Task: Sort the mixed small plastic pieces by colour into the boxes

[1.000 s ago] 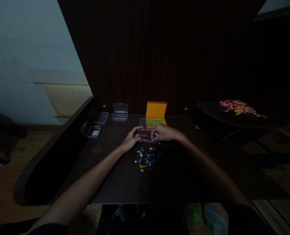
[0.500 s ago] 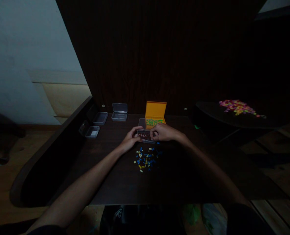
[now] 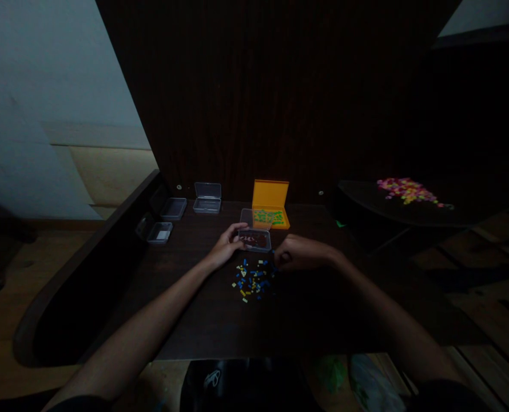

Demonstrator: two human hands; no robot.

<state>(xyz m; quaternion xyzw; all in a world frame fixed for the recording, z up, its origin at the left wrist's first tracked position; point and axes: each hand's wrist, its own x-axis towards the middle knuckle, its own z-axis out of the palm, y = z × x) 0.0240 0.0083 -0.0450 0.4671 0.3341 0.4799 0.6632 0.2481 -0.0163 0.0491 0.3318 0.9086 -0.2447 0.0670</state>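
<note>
- Gripping clear box (image 3: 261, 249), mid-frame, with left hand (image 3: 225, 247).
- Shifted curled right hand (image 3: 298, 252) from box to upper right of small bricks (image 3: 254, 281); cannot tell whether grasping anything.
- Cannot read white mark (image 3: 212, 377), bottom centre.

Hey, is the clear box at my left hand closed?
No, the lid of the clear box is open toward the yellow box, leaving the dark reddish contents uncovered.

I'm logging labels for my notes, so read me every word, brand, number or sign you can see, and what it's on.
No readable text anywhere.
White mark on the dark clothing: too blurred to read.
White patch in the small clear box: no lettering discernible.
</note>
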